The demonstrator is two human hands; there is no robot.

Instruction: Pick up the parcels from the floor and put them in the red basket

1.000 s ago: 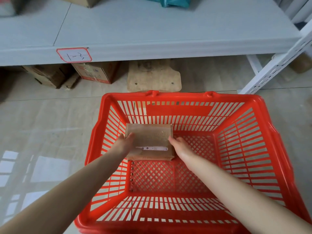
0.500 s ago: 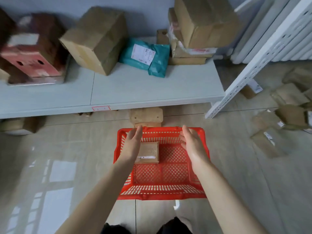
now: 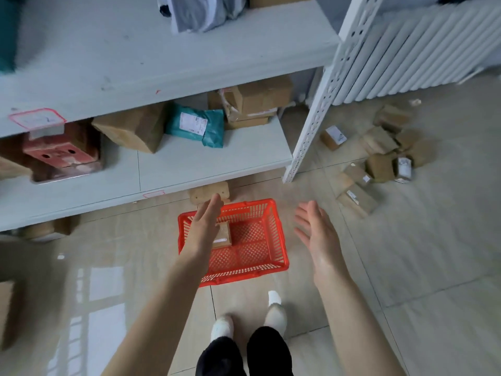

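The red basket point(image 3: 273, 234) stands on the tiled floor in front of my feet. One brown parcel point(image 3: 224, 234) with a white label lies inside it at the left. My left hand point(image 3: 204, 226) hovers above the basket's left side with straight fingers, holding nothing. Right of the basket my right hand point(image 3: 315, 229) is spread wide and empty. Several small brown parcels point(image 3: 379, 165) lie scattered on the floor at the right, beyond the shelf post.
A white shelving unit point(image 3: 189, 164) stands behind the basket, carrying cardboard boxes point(image 3: 257, 100) and a teal mailer bag point(image 3: 196, 126). Its white perforated post point(image 3: 314, 115) stands between basket and scattered parcels. A white radiator point(image 3: 423, 50) lines the far right. A wooden piece point(image 3: 208, 192) lies under the shelf.
Both hands let go of the brown parcel, leaving it in the basket, and rose out. The view pulled far up and back; my right hand swung out to the right of the basket.
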